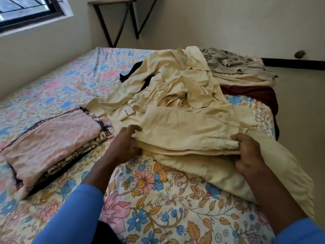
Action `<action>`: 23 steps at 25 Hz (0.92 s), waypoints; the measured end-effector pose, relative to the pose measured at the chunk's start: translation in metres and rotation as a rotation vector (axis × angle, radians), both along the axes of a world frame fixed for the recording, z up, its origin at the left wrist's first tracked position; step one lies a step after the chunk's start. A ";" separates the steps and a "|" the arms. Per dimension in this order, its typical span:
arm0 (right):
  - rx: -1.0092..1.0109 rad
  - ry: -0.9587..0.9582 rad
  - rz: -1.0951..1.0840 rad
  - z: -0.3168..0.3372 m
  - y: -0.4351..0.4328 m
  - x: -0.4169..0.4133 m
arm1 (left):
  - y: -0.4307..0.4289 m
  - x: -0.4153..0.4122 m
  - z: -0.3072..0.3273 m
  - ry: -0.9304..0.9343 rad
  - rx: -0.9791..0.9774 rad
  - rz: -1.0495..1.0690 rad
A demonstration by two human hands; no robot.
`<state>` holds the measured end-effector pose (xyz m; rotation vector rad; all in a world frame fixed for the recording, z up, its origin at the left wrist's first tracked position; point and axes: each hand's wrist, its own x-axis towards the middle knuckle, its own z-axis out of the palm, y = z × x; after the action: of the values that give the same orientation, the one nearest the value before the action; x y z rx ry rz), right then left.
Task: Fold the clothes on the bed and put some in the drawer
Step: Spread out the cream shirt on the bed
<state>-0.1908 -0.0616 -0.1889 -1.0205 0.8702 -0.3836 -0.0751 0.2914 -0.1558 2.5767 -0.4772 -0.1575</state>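
Fingers [134,128] of left hand [125,144] and right hand [249,153] are curled round the folded cream cotton trousers [184,132]. Layers should be kept squared, then pressed flat.

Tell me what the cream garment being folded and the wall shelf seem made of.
Cream garment: likely matte woven cotton, going by soft creases and stitched waistband; possibly a blend. Wall shelf: wood-looking top on thin dark brackets, probably metal.

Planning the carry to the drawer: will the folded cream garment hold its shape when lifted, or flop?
Probably floppy and light: the folded cream garment is thin, wrinkled cloth, gripped at each end by left hand and right hand. Its stacked layers may slip apart unless supported underneath.
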 end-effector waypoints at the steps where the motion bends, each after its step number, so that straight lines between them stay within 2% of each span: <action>1: -0.037 0.017 -0.002 0.002 0.002 0.000 | 0.000 0.000 -0.003 -0.022 0.028 -0.031; 4: -0.202 0.055 -0.050 0.001 0.009 0.000 | 0.009 0.010 -0.003 -0.188 0.038 -0.040; 6: -0.285 0.079 -0.062 0.001 0.013 -0.004 | 0.025 0.020 0.001 -0.109 0.161 -0.018; 9: -0.369 0.124 -0.059 -0.002 0.012 -0.007 | 0.037 0.021 0.007 0.126 0.397 -0.066; 10: -0.413 0.144 -0.036 -0.002 0.012 -0.006 | 0.031 0.017 0.007 0.100 0.423 -0.079; 11: -0.463 0.168 -0.007 -0.001 0.013 -0.006 | 0.017 0.011 0.007 0.006 0.401 -0.083; 13: -0.570 0.234 0.028 0.003 0.014 -0.007 | -0.029 0.003 0.007 -0.176 0.208 -0.099; 14: -0.615 0.255 0.026 0.003 0.013 -0.009 | -0.056 0.005 0.004 -0.173 0.107 -0.127; 15: -0.644 0.266 0.020 0.001 0.011 -0.011 | -0.079 0.011 -0.003 -0.139 0.085 -0.171; 18: -0.682 0.286 -0.021 -0.006 0.002 -0.015 | -0.104 0.044 -0.043 -0.058 0.295 -0.256; 21: -0.642 0.297 -0.005 -0.014 -0.004 -0.014 | -0.087 0.072 -0.051 -0.075 0.379 -0.091; 23: -0.574 0.275 0.017 -0.013 -0.006 -0.016 | -0.076 0.067 -0.041 -0.068 0.365 0.005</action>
<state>-0.2069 -0.0677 -0.2024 -1.6377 1.0219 -0.5009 -0.0077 0.2154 -0.1968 2.9477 -0.5065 -0.1687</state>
